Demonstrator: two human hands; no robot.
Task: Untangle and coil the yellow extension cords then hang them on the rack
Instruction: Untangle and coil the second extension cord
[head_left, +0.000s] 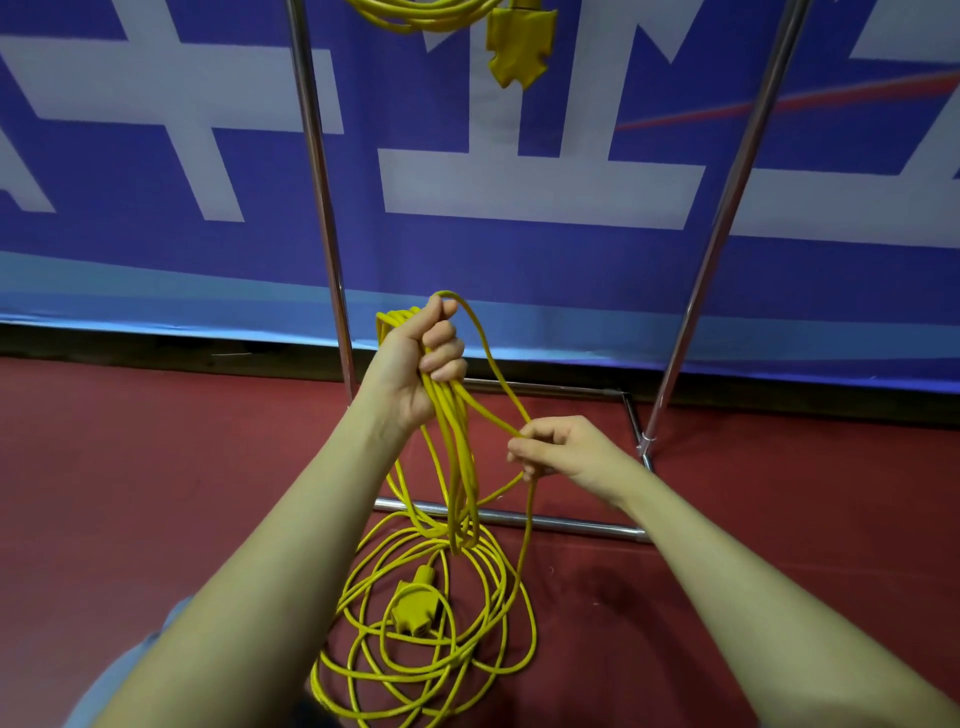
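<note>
Left hand (415, 364) raised, fingers curled tight round a bundle of gathered loops of the yellow extension cord (457, 457). Right hand (561, 447) lower and to the right, pinching a single strand of that same cord between thumb and fingertips. From the left fist, one loop arched up over the knuckles and ran down to the right hand; from there a strand dropped toward the floor. Several held loops hung straight down from the left fist to the red floor (156, 493). Rest of the cord lay there in loose overlapping rings, with its yellow socket block (413, 608) resting in the middle of the rings. Chrome rack (322, 208) stood just behind, its base bars on the floor close by the rings. Second yellow cord (415, 15) hung at the top edge with its own socket block (517, 49) dangling. Blue and white banner (519, 187) behind the rack.
</note>
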